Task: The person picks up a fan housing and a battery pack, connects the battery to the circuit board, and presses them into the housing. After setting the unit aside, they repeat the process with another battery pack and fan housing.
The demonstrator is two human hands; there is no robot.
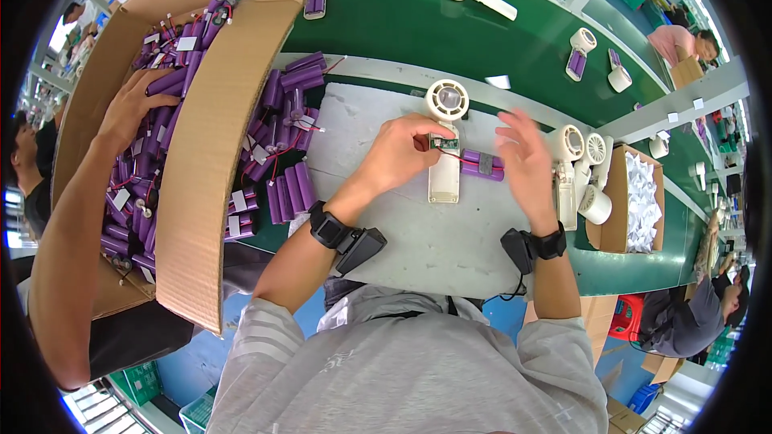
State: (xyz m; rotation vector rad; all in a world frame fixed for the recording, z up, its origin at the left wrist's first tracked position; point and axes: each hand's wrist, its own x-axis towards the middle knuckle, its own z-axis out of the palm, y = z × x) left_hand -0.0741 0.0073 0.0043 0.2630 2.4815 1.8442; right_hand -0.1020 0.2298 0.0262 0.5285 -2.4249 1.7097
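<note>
A white handheld fan (444, 185) with a round grille head lies on the grey work mat in front of me, its handle toward me. My left hand (400, 151) is closed at the upper handle, thumb and fingers pinching a small green circuit board (447, 143) there. Red and dark wires run from the board to a purple battery pack (481, 164) on the mat, just right of the handle. Right of the pack, my right hand (524, 162) is raised, blurred by motion, with its fingers apart and nothing visible in them.
At left stands a cardboard box (189, 169) full of purple battery packs, with a co-worker's hand (133, 108) reaching in. More packs (281, 128) lie beside it. On the right are several white fans (567, 169) and a box of white pieces (642, 201). A green conveyor (386, 8) carries fan parts.
</note>
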